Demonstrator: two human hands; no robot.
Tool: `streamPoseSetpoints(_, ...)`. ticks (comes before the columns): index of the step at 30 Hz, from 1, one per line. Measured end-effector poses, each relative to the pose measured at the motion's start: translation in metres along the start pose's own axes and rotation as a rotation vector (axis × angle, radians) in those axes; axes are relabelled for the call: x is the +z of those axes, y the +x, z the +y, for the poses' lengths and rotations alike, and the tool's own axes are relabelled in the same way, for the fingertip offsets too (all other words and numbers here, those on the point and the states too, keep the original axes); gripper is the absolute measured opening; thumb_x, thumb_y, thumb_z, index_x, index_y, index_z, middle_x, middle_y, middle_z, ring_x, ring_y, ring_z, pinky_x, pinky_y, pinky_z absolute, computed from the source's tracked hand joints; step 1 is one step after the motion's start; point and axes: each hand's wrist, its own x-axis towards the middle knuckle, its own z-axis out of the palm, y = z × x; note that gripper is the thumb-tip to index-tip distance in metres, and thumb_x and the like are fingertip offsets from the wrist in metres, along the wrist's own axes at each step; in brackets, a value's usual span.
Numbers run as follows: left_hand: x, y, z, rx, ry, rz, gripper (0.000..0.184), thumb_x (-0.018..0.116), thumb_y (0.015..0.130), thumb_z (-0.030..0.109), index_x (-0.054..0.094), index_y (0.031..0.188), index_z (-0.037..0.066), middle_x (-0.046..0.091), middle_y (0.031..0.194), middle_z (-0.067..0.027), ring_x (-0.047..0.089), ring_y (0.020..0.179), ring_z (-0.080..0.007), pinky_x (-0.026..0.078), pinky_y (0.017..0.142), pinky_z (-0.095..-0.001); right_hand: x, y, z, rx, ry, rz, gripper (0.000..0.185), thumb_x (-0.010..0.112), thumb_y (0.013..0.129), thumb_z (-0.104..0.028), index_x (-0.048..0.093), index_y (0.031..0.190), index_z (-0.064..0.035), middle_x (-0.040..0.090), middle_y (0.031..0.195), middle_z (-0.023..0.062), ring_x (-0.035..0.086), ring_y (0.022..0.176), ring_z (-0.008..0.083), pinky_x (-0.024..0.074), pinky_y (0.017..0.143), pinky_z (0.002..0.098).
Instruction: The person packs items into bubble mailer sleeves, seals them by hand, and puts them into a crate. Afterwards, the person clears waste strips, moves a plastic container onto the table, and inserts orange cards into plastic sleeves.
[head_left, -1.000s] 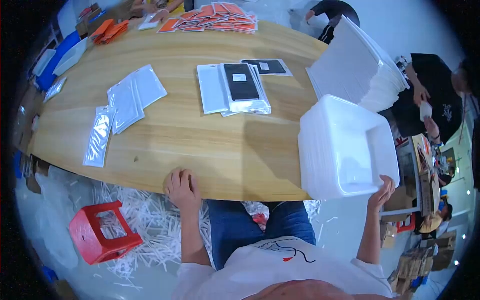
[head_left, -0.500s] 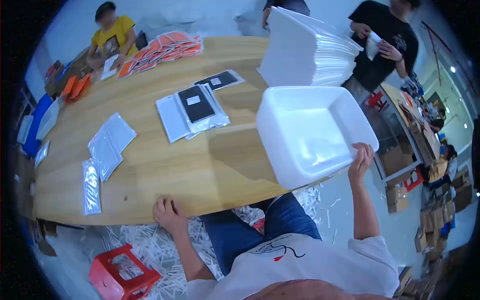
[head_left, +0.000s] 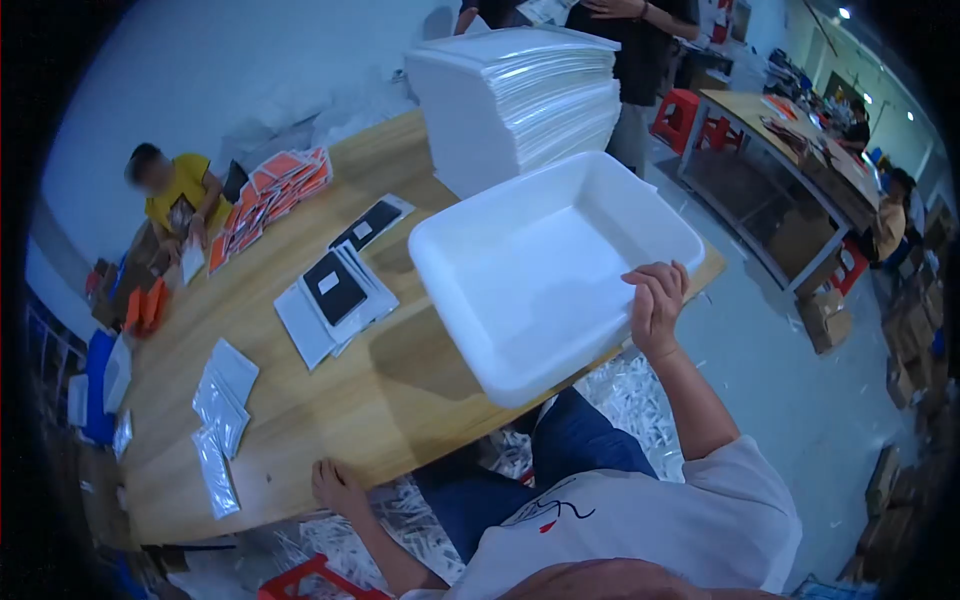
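At the wooden table (head_left: 310, 420), the left hand (head_left: 338, 488) rests loosely open, seemingly empty, while the right hand (head_left: 656, 305) grips the white tub (head_left: 530, 270), judged light, stiff, slick, best held by its rim.

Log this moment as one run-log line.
right hand: gripping white tub rim | left hand: on table edge | tub: open side up | white stack: beyond tub

The right hand (head_left: 657, 308) grips the rim of a white tub (head_left: 555, 270); the left hand (head_left: 338, 488) rests at the edge of the tabletop (head_left: 330, 410). Behind the tub stands a tall white stack (head_left: 515, 110), with packets (head_left: 335, 300) to its left.
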Motion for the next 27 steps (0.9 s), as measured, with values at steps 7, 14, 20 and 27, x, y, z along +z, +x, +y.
streamPoseSetpoints(7, -0.008, 0.014, 0.000, 0.032, 0.043, -0.177, 0.027, 0.050, 0.086, 0.012, 0.060, 0.107, -0.003, 0.058, 0.111, -0.0199, 0.054, 0.097, -0.0371, 0.043, 0.086, -0.0403, 0.001, -0.005, 0.001, -0.015, 0.050, 0.088, 0.011, 0.058, 0.076, -0.013, 0.068, 0.082, -0.0101, 0.062, 0.085, 0.0028, 0.054, 0.087, 0.0202, 0.0255, 0.103, 0.0379)
streamPoseSetpoints(14, -0.029, 0.021, 0.045, 0.027, 0.055, -0.246, 0.024, 0.046, 0.088, 0.012, 0.057, 0.101, -0.004, 0.056, 0.094, -0.0191, 0.053, 0.085, -0.0372, 0.043, 0.079, -0.0415, 0.005, -0.014, 0.010, -0.025, 0.187, 0.139, 0.012, 0.062, 0.076, -0.019, 0.069, 0.081, -0.0116, 0.064, 0.084, 0.0003, 0.055, 0.086, 0.0187, 0.0239, 0.105, 0.0374)
streamPoseSetpoints(20, -0.010, 0.023, 0.074, 0.051, 0.054, -0.332, 0.022, 0.049, 0.086, 0.013, 0.057, 0.098, -0.004, 0.054, 0.090, -0.0183, 0.052, 0.081, -0.0372, 0.042, 0.076, -0.0424, 0.002, -0.018, 0.021, -0.102, 0.284, 0.098, 0.016, 0.060, 0.078, -0.022, 0.071, 0.085, -0.0115, 0.066, 0.087, 0.0003, 0.056, 0.087, 0.0178, 0.0215, 0.106, 0.0370)
streamPoseSetpoints(27, 0.007, 0.016, 0.124, 0.053, 0.054, -0.268, 0.026, 0.054, 0.085, 0.019, 0.057, 0.098, -0.003, 0.055, 0.090, -0.0179, 0.053, 0.081, -0.0370, 0.044, 0.076, -0.0413, 0.000, -0.016, 0.023, -0.086, 0.355, 0.119, 0.014, 0.066, 0.076, -0.017, 0.068, 0.088, -0.0125, 0.064, 0.093, -0.0003, 0.057, 0.089, 0.0148, 0.0294, 0.100, 0.0342)
